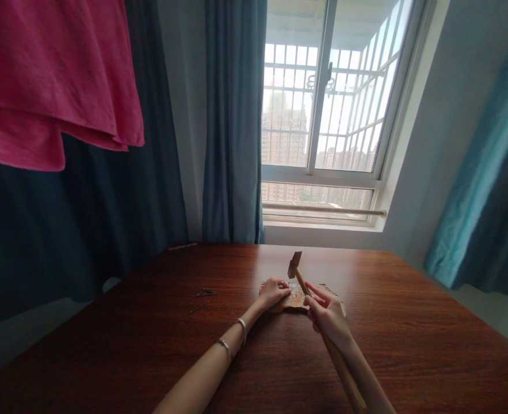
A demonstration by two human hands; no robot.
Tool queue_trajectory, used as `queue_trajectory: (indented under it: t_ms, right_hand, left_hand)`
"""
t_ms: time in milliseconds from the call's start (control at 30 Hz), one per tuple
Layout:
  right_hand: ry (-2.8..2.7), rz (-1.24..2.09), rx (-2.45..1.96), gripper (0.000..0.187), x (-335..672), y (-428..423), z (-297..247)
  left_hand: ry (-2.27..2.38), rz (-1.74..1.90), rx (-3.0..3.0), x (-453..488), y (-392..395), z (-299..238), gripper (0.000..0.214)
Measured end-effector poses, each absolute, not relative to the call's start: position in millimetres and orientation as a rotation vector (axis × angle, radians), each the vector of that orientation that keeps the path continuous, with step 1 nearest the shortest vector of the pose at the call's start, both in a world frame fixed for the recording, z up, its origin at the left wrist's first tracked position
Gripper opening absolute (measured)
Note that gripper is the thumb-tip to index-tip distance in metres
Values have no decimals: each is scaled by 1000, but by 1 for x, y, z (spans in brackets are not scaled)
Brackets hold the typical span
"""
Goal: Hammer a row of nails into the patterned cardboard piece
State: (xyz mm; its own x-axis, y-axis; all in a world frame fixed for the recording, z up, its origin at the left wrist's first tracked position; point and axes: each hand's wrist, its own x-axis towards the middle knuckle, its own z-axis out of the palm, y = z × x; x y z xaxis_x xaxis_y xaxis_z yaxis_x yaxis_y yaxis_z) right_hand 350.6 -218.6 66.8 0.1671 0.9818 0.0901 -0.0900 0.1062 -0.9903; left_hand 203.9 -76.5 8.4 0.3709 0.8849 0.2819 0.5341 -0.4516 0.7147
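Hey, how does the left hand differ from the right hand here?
The left hand is down on the left part of a small speckled piece, while the right hand grips a hammer. Two bracelets circle the left hand's forearm; none shows on the right hand's. Both hands are ungloved, over the same brown table.

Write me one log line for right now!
left hand: on speckled board | right hand: gripping hammer by handle | thin dark pieces: on table, left of board
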Motion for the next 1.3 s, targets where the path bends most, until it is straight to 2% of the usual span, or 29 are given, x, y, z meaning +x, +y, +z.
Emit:
queue_trajectory:
  t_ms: [733,1300]
  right_hand:
    - [-1007,1115,-1122,70,348,-219,67]
    - [-1046,1092,-1126,67,349,-219,69]
  left_hand:
    - [1221,843,2151,209,-79,16,15]
    - [1194,887,2199,208,-74,9,14]
